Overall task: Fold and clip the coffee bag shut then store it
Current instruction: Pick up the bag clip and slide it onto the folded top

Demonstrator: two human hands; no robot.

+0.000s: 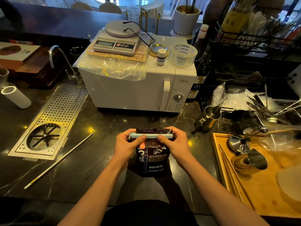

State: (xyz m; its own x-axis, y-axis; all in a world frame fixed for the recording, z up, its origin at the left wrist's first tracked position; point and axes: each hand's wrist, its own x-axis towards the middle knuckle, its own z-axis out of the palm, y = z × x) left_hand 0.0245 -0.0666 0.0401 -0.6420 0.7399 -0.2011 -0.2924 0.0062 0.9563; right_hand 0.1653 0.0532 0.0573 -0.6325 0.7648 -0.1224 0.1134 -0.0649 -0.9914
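A dark brown coffee bag (pixel 153 160) with white lettering stands upright on the black marble counter (pixel 91 162), in front of me. A pale blue bar clip (pixel 150 136) lies across its folded top. My left hand (pixel 128 142) grips the clip's left end and the bag's top corner, thumb pressed on the bar. My right hand (pixel 174 142) holds the right end the same way. The fold's flap sticks up behind the clip.
A white microwave (pixel 138 88) carrying a scale (pixel 116 39) and tape roll (pixel 182 55) stands behind the bag. A perforated drip tray (pixel 53 118) and a long white stick (pixel 58 162) lie left. A wooden tray (pixel 254 181) with steel cups and a milk pitcher (pixel 210 118) sit right.
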